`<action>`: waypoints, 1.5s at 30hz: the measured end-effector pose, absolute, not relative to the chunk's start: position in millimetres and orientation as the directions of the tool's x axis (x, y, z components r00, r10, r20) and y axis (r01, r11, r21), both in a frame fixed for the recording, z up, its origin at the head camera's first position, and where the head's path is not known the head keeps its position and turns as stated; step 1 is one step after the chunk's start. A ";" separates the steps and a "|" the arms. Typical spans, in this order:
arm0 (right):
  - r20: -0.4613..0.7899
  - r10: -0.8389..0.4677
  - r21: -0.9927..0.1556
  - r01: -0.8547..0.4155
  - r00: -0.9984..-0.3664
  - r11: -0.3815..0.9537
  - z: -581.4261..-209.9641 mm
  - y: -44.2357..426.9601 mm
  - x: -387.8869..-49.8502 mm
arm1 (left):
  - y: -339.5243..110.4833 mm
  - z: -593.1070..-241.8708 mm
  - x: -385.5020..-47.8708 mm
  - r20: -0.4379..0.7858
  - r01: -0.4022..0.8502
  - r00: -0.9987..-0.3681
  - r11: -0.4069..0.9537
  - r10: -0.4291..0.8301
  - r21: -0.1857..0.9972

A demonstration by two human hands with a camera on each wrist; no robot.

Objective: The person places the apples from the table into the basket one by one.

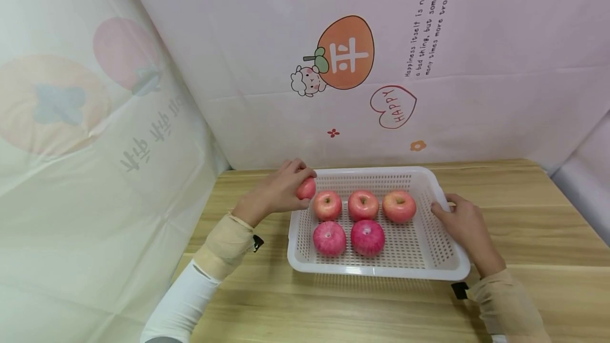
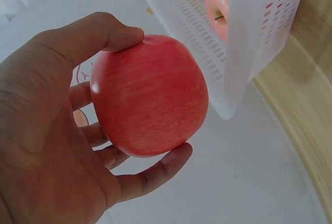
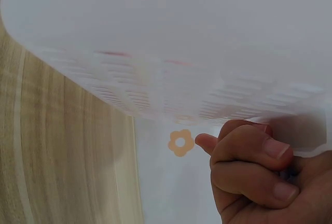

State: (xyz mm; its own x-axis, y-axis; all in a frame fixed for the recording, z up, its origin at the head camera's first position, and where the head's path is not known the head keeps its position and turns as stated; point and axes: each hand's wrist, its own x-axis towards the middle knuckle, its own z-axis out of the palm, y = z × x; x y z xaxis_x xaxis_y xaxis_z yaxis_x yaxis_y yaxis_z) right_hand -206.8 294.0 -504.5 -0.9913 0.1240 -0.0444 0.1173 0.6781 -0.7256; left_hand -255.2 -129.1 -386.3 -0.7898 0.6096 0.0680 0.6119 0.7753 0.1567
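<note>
My left hand (image 1: 287, 184) grips a red apple (image 1: 306, 188) over the back left corner of a white plastic basket (image 1: 371, 271). In the left wrist view the thumb lies on top of this apple (image 2: 153, 97), with the fingers curled round its far side and below. My right hand (image 1: 464, 221) holds the basket's right rim, the thumb over the edge; the right wrist view shows curled fingers (image 3: 244, 164) under it. Inside the basket, three apples (image 1: 363, 205) form the back row and two pinker apples (image 1: 367, 237) stand in front.
The basket stands on a wood-grain table (image 1: 267, 300). Behind it rises a white printed cloth (image 1: 257, 120) with cartoon figures and lettering, and another cloth wall (image 1: 157, 189) borders the left side. Inside the basket, bare mesh shows at the front right.
</note>
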 end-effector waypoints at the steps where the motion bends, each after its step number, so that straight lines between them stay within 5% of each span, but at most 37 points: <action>1: -0.046 0.124 -0.726 0.118 -0.991 0.678 -504.5 294.1 -206.8 | -128.1 -386.3 -255.3 0.065 0.612 -0.790 0.776 0.610 0.155; 45: -0.030 0.123 -0.737 0.105 -0.992 0.667 -504.5 292.8 -206.4 | -74.5 -387.7 -257.4 0.034 0.685 -0.726 0.717 0.687 0.134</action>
State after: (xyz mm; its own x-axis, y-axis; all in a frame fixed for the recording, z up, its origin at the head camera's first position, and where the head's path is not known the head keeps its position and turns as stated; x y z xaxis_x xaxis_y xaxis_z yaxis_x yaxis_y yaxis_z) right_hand -206.4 292.8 -504.5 -0.9919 0.1232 -0.0298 0.1050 0.6675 -0.7372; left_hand -257.4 -74.5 -387.7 -0.7258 0.6870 0.0343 0.6846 0.7165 0.1339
